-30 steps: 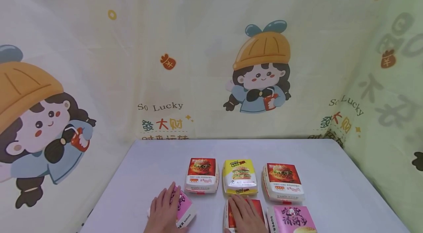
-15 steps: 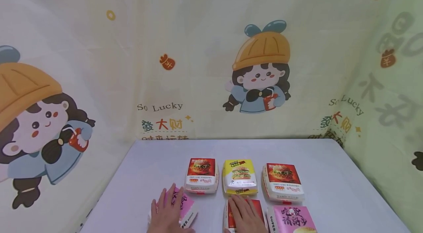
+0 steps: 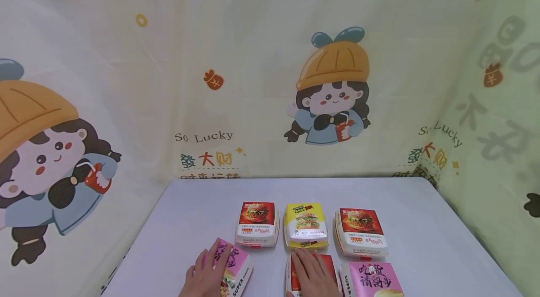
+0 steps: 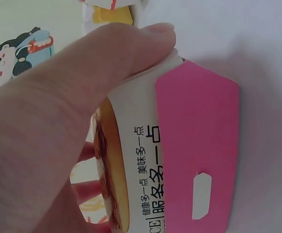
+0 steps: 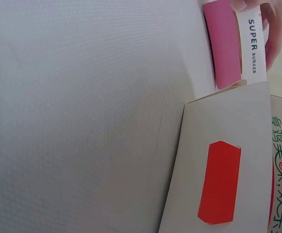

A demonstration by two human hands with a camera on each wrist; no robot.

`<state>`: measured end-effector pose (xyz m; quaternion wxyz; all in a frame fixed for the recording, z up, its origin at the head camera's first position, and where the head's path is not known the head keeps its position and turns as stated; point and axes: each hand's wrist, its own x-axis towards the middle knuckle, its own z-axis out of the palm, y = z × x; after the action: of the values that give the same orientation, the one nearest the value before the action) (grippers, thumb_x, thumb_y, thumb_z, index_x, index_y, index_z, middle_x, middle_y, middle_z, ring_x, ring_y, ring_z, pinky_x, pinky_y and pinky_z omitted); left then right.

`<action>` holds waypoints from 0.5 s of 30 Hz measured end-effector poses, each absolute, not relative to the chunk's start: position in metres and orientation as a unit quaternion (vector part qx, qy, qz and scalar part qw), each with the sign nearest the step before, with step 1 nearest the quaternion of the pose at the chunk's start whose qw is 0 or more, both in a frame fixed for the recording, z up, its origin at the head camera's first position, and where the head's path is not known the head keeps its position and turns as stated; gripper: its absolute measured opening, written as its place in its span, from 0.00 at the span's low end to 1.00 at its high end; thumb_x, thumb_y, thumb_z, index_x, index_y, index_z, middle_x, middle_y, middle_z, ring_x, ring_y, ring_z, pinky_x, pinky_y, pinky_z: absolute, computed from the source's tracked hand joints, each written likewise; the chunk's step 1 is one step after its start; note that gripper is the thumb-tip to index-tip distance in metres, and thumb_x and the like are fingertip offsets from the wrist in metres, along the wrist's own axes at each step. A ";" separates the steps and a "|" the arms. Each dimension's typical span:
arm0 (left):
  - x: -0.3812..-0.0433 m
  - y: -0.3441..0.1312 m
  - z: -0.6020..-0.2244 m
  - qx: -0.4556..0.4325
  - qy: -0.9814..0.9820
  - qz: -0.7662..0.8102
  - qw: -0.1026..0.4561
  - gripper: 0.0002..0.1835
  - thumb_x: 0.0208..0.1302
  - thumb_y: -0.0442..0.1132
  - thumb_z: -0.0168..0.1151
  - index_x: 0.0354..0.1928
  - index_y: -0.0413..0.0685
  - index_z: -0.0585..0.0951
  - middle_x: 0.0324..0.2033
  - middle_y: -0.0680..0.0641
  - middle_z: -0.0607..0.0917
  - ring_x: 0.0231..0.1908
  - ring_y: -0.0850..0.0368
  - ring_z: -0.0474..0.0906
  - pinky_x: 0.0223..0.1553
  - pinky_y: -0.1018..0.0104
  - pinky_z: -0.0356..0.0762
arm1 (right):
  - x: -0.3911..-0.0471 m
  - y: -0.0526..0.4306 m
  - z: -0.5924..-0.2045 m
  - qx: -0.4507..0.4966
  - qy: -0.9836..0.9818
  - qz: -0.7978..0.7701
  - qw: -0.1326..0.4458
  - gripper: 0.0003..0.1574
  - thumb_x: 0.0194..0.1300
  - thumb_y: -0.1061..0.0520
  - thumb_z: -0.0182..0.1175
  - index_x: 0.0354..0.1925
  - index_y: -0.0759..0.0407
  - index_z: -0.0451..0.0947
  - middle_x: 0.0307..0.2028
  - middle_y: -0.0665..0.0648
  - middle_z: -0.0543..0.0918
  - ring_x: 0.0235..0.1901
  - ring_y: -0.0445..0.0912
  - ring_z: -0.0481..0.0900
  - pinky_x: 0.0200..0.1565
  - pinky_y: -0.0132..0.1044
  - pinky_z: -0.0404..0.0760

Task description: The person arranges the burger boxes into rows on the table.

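Observation:
A pink burger box [image 3: 237,269] lies slightly turned at the front left of the table. My left hand [image 3: 204,273] grips it from the left, fingers over its top. In the left wrist view, the thumb [image 4: 153,43] presses at one corner of the box's white side, beside the pink flap [image 4: 199,126]. My right hand [image 3: 313,274] lies over a red-and-white burger box [image 3: 331,264] at front centre, its fingers stretched out across the lid. The right wrist view shows that box's white side with a red tab [image 5: 220,182].
Behind them stand a red-and-white box [image 3: 257,224], a yellow box [image 3: 305,226] and another red-and-white box [image 3: 361,231] in a row. A second pink box [image 3: 375,280] sits right of the right hand. A cartoon-printed cloth [image 3: 261,77] hangs behind the white table [image 3: 202,203].
My left hand has shifted slightly left and turned the pink box, uncovering more of its top and white side. The right hand stays on its box.

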<state>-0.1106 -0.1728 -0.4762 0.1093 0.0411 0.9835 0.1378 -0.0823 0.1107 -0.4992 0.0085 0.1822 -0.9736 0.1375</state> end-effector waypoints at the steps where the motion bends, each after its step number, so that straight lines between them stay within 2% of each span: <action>1: -0.110 -0.172 -0.476 0.041 0.984 0.139 0.107 0.75 0.18 0.85 0.67 0.74 0.52 0.62 0.74 0.40 0.57 0.68 0.29 0.58 0.59 0.24 0.61 | -0.082 0.111 -0.499 0.182 -0.973 0.138 0.006 0.53 0.68 0.23 0.41 0.71 0.60 0.64 0.71 0.58 0.66 0.70 0.54 0.64 0.73 0.55 0.59; 7: -0.106 -0.166 -0.475 0.033 0.985 0.135 0.100 0.74 0.19 0.85 0.66 0.73 0.52 0.63 0.74 0.41 0.57 0.67 0.30 0.59 0.58 0.24 0.61 | -0.083 0.111 -0.498 0.180 -0.972 0.149 -0.011 0.54 0.68 0.22 0.41 0.72 0.60 0.62 0.72 0.59 0.65 0.71 0.55 0.62 0.74 0.56 0.58; 15: -0.106 -0.151 -0.474 0.007 0.983 0.127 0.130 0.75 0.18 0.84 0.69 0.74 0.54 0.62 0.75 0.41 0.55 0.69 0.28 0.56 0.61 0.22 0.58 | -0.084 0.112 -0.497 0.180 -0.970 0.161 -0.023 0.55 0.67 0.22 0.43 0.72 0.61 0.61 0.71 0.59 0.64 0.71 0.55 0.62 0.74 0.57 0.55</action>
<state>-0.1058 -0.1515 -0.4738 0.1304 0.0073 0.9833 0.1271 -0.0838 0.1116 -0.4966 -0.0228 0.1797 -0.9703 0.1606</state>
